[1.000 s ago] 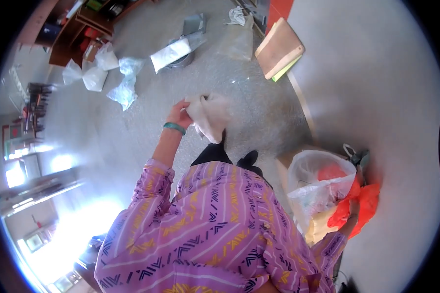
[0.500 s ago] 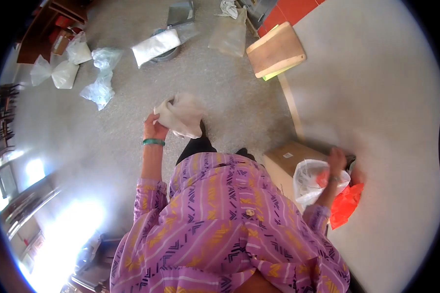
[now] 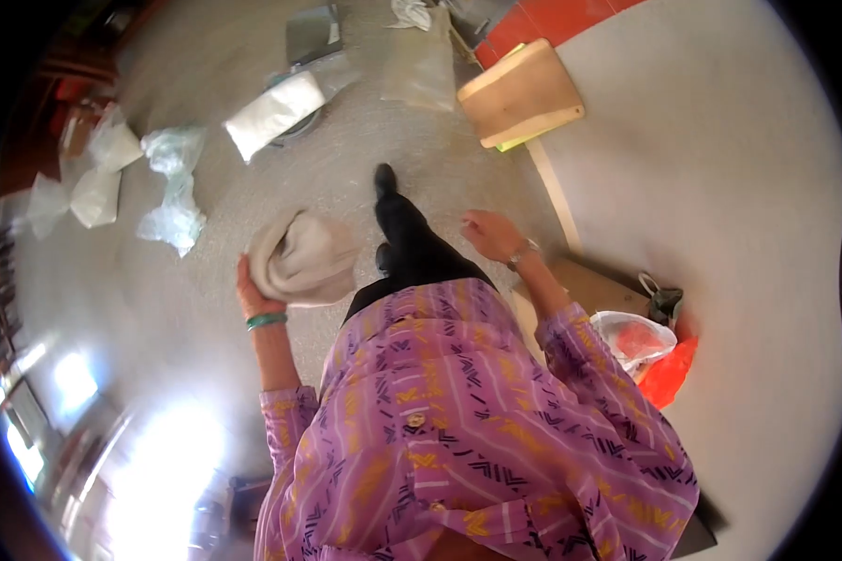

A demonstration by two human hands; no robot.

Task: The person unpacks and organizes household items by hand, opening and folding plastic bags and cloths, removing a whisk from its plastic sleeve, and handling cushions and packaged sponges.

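Note:
A beige cloth item (image 3: 320,266), soft and rounded with a dark fold in its middle, hangs from my left hand (image 3: 255,288). The fingers are closed on its left edge, partly hidden behind the fabric, and a green bangle circles that wrist. My right hand (image 3: 494,234), wearing a metal wristwatch, is out in front of my body with its fingers curled together and no object showing in it. Behind that wrist stands a cardboard box (image 3: 601,288). Beside it are a white plastic bag with red contents (image 3: 631,338), a red bag (image 3: 672,374) and a small dark pouch (image 3: 664,304).
A wooden board (image 3: 522,93) lies over something green at the counter's edge. On the floor are a white packet (image 3: 273,114) on a round grey thing, clear plastic bags (image 3: 173,192) and pale filled bags (image 3: 95,196). A light counter (image 3: 720,187) runs along my right.
My right hand has come away from the bags on the right to in front of my body. The left hand and cloth item moved slightly left and down. One leg now shows stepping forward.

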